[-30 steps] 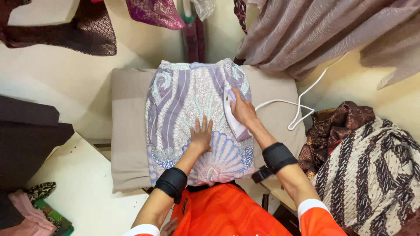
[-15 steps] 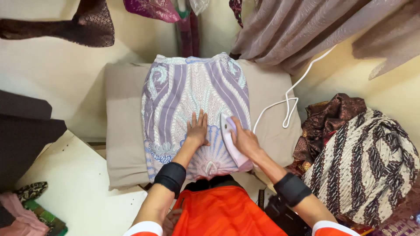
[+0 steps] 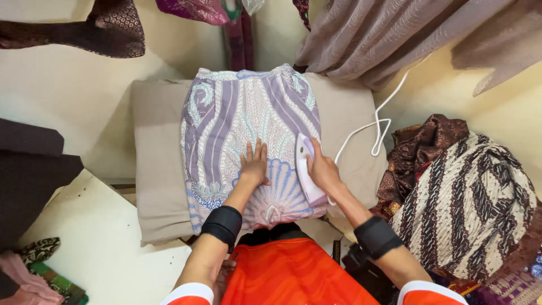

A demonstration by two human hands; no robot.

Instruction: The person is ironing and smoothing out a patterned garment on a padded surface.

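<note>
right hand (image 3: 323, 169) grip closed around the handle of a small white and lilac iron (image 3: 306, 172), soleplate down on the right edge of the patterned cloth (image 3: 248, 121). left hand (image 3: 254, 165) grip open, palm and fingers flat on the same cloth just left of the iron, near but not touching it. both wrists wear black bands.

the cloth is lilac, white and blue with stripes and a fan shape at the near end, folded to a rectangle, lying lengthwise on a beige ironing pad (image 3: 155, 186). the iron sits at its near right part, beside the fan print. step in hand looks like pressing the cloth, flat hand holding it taut while the iron works the right side. the next stroke calls for the left hand to keep clear of the soleplate and for the white cord (image 3: 379, 121), which loops on the pad to the right and runs far-right up to the curtain (image 3: 384, 39), not to snag.

further out: heap of brown and cream batik fabrics (image 3: 468, 197) on the right, well apart from the iron. dark garments (image 3: 101, 28) hang at far left. white tabletop (image 3: 96, 248) near left, with pink and green cloth (image 3: 34, 277) at its near corner. orange clothing (image 3: 293, 277) of the person at the near edge.
</note>
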